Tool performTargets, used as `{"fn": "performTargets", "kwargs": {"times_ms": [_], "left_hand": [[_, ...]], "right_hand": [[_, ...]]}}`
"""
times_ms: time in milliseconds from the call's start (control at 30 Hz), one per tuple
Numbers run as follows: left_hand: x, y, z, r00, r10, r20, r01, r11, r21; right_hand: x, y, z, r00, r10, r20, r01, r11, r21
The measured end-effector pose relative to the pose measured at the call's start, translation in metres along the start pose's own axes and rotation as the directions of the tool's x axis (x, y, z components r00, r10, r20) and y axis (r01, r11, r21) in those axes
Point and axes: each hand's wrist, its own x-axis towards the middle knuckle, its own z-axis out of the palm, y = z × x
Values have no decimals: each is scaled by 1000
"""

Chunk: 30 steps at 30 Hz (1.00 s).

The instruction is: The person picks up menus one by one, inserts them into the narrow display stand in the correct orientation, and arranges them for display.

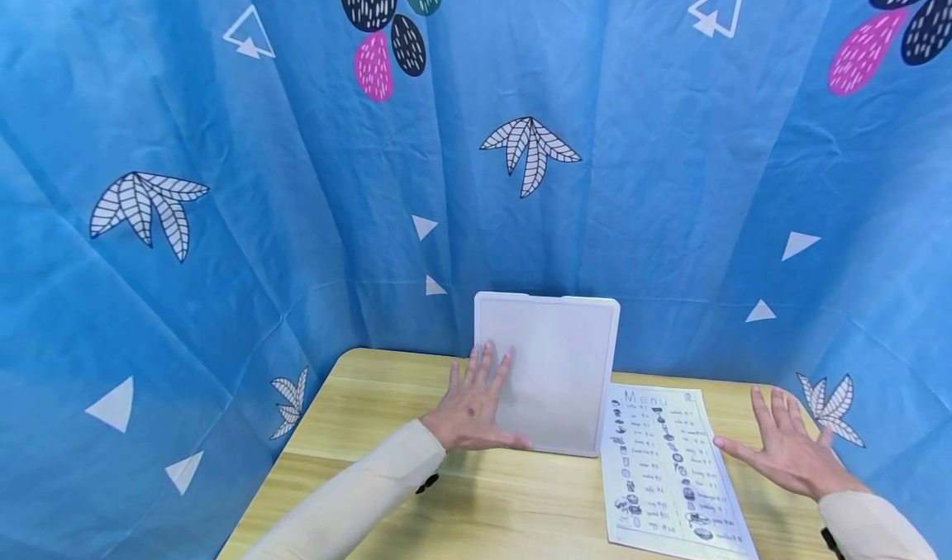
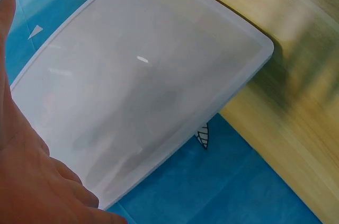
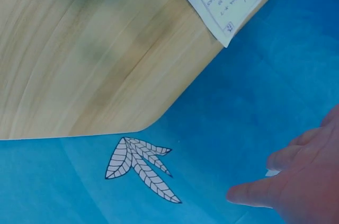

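A white rectangular board (image 1: pixel 554 370) with a raised rim leans upright near the back of the table, against the blue curtain. My left hand (image 1: pixel 472 407) is spread in front of its left side, fingers straight and thumb pointing right along the lower part. In the left wrist view the board (image 2: pixel 143 75) fills the middle, with the left hand (image 2: pixel 42 181) at the lower left. To the right of the board lies a handwritten menu sheet (image 1: pixel 673 469) with small drawings. My right hand (image 1: pixel 792 448), fingers spread and holding nothing, is just right of the sheet.
The light wooden table (image 1: pixel 416 502) has rounded back corners. A blue curtain (image 1: pixel 662 213) printed with leaves, triangles and drops surrounds it at the back and sides. In the right wrist view, the table edge (image 3: pixel 140 126) meets the curtain near a leaf print.
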Motion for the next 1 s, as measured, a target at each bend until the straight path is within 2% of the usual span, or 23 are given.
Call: {"fn": "performTargets", "kwargs": {"times_ms": [200, 500, 733, 1000], "left_hand": [[0, 5, 1, 1000, 4, 14, -4, 1000, 3], [-1, 10, 11, 1000, -6, 25, 6, 1000, -19], [-1, 13, 19, 1000, 11, 9, -11, 999, -41], [-1, 18, 27, 999, 28, 24, -26, 997, -66]], "right_hand": [[-1, 2, 2, 1000, 5, -4, -5, 1000, 10], [0, 5, 9, 1000, 15, 9, -16, 998, 64], [1, 5, 12, 1000, 21, 15, -22, 995, 98], [2, 7, 17, 999, 29, 25, -32, 991, 128]]}}
